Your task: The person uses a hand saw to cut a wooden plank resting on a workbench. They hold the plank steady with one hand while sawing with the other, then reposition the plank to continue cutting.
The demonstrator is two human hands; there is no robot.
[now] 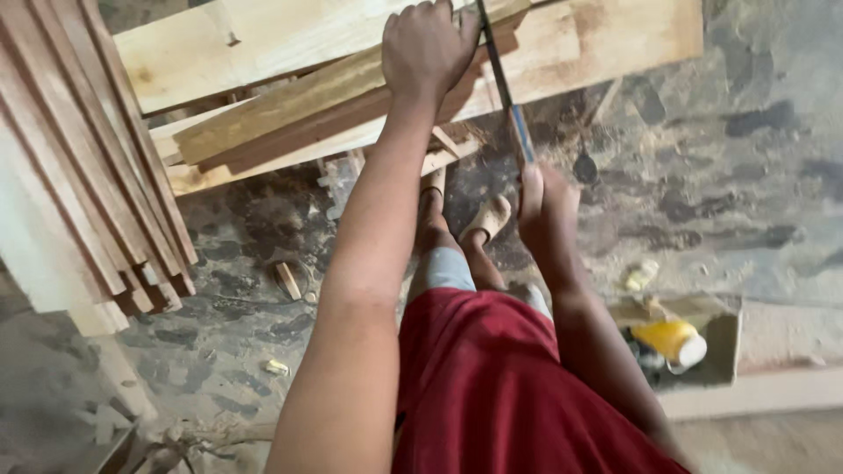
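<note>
Red shorts [518,386] fill the bottom, above bare feet on the dusty floor [746,175]. Left hand [428,48] presses flat, fingers curled, on a wooden plank [290,105] lying across a wider board [606,39]. Right hand [546,206] is closed around the handle of a saw [505,83], whose blade crosses the plank just beside the left hand.

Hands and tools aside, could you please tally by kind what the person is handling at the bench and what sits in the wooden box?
Hands: 2 (left hand pressing on the wooden plank, right hand gripping the handsaw)
Handsaws: 1
Wooden planks pressed under the hand: 1
Yellow containers in the wooden box: 1
Total: 5
</note>
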